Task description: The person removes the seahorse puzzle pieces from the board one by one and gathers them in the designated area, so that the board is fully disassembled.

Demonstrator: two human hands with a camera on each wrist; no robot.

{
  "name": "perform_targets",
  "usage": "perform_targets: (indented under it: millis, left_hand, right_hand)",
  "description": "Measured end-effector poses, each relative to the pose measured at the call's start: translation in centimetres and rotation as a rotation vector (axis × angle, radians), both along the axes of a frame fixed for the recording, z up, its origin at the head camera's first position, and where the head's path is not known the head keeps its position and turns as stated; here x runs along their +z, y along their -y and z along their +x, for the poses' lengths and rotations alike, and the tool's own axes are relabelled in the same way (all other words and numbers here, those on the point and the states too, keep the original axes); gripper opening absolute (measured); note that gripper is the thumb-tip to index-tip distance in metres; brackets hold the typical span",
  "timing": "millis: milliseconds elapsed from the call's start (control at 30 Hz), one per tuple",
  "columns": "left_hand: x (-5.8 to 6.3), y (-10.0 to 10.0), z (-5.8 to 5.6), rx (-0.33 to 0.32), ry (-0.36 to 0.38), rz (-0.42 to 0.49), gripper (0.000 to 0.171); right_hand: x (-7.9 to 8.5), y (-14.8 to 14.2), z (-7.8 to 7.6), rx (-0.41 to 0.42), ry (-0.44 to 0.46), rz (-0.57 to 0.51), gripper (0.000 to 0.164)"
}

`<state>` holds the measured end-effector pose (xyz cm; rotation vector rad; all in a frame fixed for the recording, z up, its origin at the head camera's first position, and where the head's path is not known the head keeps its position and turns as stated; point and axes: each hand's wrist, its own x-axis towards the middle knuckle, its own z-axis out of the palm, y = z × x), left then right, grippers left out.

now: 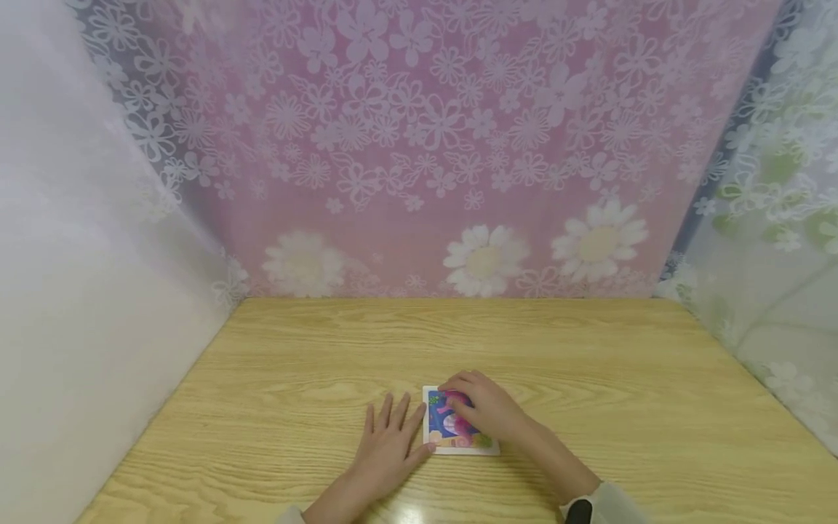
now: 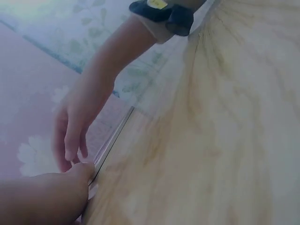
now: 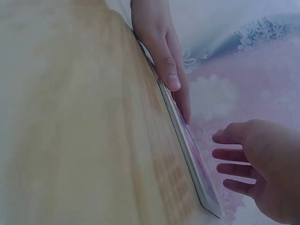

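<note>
A flat square board (image 1: 484, 450) with a white border lies on the table, its picture in blue, pink and yellow. My left hand (image 1: 386, 447) rests at its left side with fingers spread, thumb tip on the lower left corner and index fingertip at the left edge. Over the upper right part of the picture is my right hand (image 1: 487, 407), hiding some of it. In the right wrist view, the fingers of this right hand (image 3: 267, 164) are parted, bent a little and apart from the board (image 3: 192, 154), with nothing between them.
The wood-grain table (image 1: 314, 349) runs back to a pink flowered curtain (image 1: 406, 145). A whitish sheet (image 1: 98, 255) hangs along the left side, and a flowered one (image 1: 785, 291) along the right. A dark device (image 1: 579, 511) sits on the right wrist.
</note>
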<state>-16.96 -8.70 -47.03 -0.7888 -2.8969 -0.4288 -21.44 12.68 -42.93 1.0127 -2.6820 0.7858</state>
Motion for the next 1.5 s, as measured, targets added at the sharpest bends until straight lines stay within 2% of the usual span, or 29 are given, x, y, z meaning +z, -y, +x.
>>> perform_targets:
  millis: [233,333,500,733,1100,1500]
  left_hand:
    - [-0.1,-0.3,0.1,-0.006,0.001,-0.002,0.062]
    - [0.0,-0.3,0.1,0.005,0.007,-0.006,0.062]
    - [0.0,-0.1,0.0,0.008,-0.014,-0.013,0.061]
    - [0.0,0.0,0.1,-0.004,-0.024,0.004,0.060]
    - [-0.1,-0.1,0.1,-0.005,-0.011,0.007,0.061]
    - [-0.2,-0.2,0.1,0.008,0.001,0.007,0.061]
  right_hand:
    - [-1.4,1.7,-2.1,-0.013,-0.042,-0.074,0.013]
    - [-2.0,2.0,-2.5,-0.037,-0.041,-0.086,0.014]
    - [-2.8,2.2,-3.0,-0.030,-0.046,-0.090,0.012]
    - [-3.5,2.2,-3.1,-0.037,-0.084,-0.063,0.011]
    - [-3.7,2.2,-3.3,-0.033,-0.137,0.015,0.009]
    - [-3.6,2.3,-3.5,-0.040,-0.116,0.012,0.006]
